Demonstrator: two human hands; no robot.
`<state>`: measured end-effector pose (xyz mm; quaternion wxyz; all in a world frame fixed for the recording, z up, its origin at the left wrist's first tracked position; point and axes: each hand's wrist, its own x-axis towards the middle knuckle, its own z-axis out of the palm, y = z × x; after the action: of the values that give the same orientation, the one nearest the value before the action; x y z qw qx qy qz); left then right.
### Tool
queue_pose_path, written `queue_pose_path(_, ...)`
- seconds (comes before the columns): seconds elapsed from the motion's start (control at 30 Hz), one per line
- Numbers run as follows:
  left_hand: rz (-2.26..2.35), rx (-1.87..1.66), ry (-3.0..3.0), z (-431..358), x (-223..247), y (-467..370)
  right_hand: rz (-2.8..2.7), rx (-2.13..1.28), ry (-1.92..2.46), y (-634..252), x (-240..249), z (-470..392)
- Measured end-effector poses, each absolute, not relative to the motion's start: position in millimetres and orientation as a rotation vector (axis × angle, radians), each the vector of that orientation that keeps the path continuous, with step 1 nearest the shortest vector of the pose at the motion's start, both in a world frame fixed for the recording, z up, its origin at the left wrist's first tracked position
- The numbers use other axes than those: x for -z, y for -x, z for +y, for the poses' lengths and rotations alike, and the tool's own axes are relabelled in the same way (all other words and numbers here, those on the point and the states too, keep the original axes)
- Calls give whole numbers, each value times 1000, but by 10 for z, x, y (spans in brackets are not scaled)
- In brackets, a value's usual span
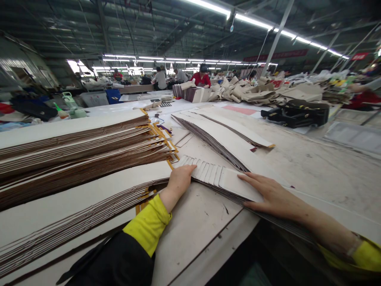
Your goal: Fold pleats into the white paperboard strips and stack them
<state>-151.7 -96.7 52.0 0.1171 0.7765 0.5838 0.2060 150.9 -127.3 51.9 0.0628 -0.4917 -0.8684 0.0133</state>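
A stack of long white-faced strips (232, 184) with dark edges lies slantwise before me, its far end fanned into short overlapping steps. My left hand (180, 182) is closed at the fanned end, its fingers at the stack's near edge and a fingertip on top. Over the wider part rests my right hand (275, 196), fingers stretched out and apart, flat on the top strip with one digit along the near edge. Just behind lies another layered stack of pale strips (214, 135). The undersides of the strips are hidden.
Piles of white strips (89, 180) with brown edges and yellow-orange ends fill the left of the table (315, 171). A black bag (297, 112) sits at the back right. Beyond it is a heap of beige material (247, 91). A person in red (202, 78) works farther back.
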Motion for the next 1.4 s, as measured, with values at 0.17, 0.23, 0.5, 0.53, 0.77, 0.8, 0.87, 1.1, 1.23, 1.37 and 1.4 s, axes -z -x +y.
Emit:
queue_pose_path(0.17,1703,-696,-2089,-939,-551,1525,-2623,-44,1499,-1514,-507,-1269)
queue_pose_path(0.23,1701,-758,-1965,-888,-559,1546,-2636,-28,1514,-1501,-509,-1279)
queue_pose_path(0.5,1436,-867,-1389,-905,-618,1398,-2556,158,1407,-1346,-550,-1463)
queue_pose_path(0.53,1396,-875,-1338,-927,-626,1360,-2539,171,1404,-1312,-548,-1486)
queue_pose_path(0.77,1296,-920,-1254,-933,-645,1264,-2449,334,1482,-1129,-539,-1529)
queue_pose_path(0.8,1312,-913,-1281,-923,-640,1278,-2454,358,1486,-1118,-543,-1531)
queue_pose_path(0.87,1373,-904,-1362,-904,-626,1322,-2490,401,1460,-1107,-546,-1541)
queue_pose_path(1.1,1644,-894,-1746,-896,-552,1430,-2638,459,1234,-1146,-430,-1575)
queue_pose_path(1.23,1718,-846,-1871,-903,-501,1416,-2650,561,1196,-1175,-403,-1579)
queue_pose_path(1.37,1736,-818,-1961,-885,-444,1409,-2629,605,1166,-1196,-425,-1591)
queue_pose_path(1.4,1739,-814,-1981,-878,-429,1408,-2618,622,1151,-1198,-429,-1593)
